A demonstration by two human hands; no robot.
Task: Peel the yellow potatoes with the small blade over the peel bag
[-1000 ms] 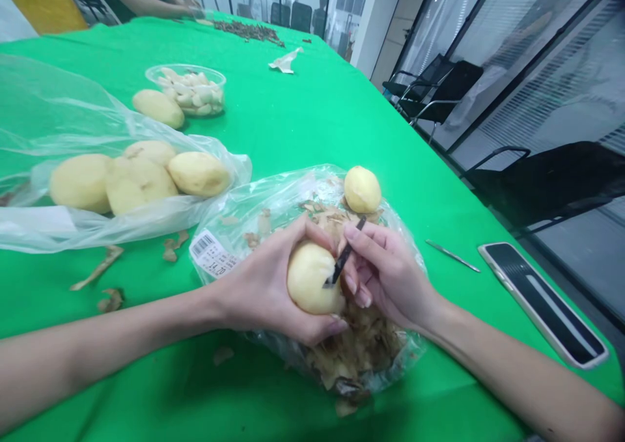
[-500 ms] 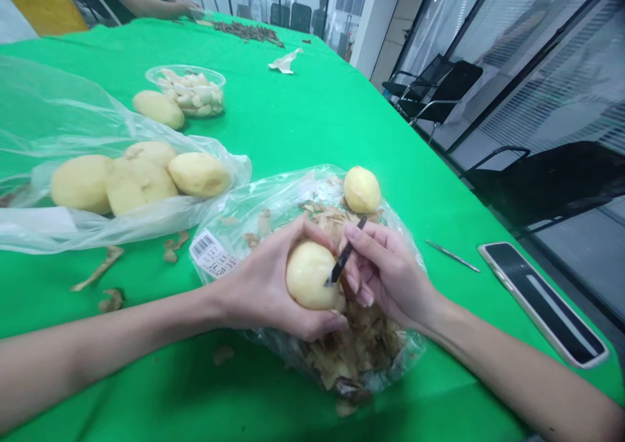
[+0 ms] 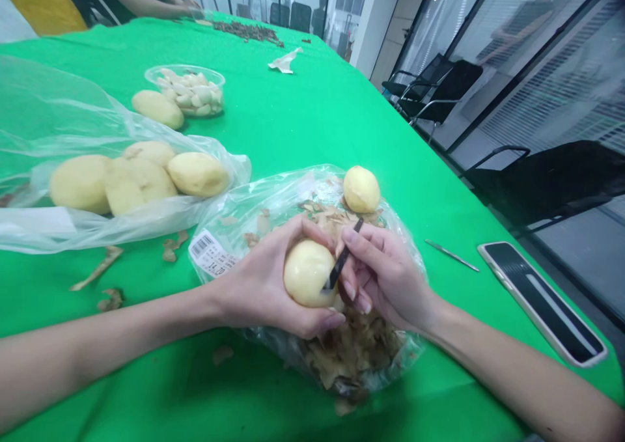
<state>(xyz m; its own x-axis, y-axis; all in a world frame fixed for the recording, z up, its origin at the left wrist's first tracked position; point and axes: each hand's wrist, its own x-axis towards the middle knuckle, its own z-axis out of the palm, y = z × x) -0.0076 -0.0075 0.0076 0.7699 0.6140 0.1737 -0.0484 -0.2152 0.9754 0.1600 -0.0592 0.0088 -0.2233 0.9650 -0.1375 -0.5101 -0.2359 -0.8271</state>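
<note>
Over the clear bag of peelings [image 3: 273, 201] on the green worktop [image 3: 317, 116], the left hand [image 3: 258, 289] was wrapped around a peeled potato [image 3: 307, 274], gripping it from the left and from below. The right hand [image 3: 385, 276] was closed on a thin black tool [image 3: 342, 260], pinched like a pen, with its tip touching the potato's right side. A second peeled potato [image 3: 361, 189] lay at the far edge of that bag. Left of the bag sat another plastic bag [image 3: 58, 110] holding several potatoes [image 3: 137, 178]. Beyond the bag stood a clear bowl of garlic cloves [image 3: 185, 92]. Right of the bag lay a slim metal tool [image 3: 452, 255], and further right a phone [image 3: 541, 302].
</note>
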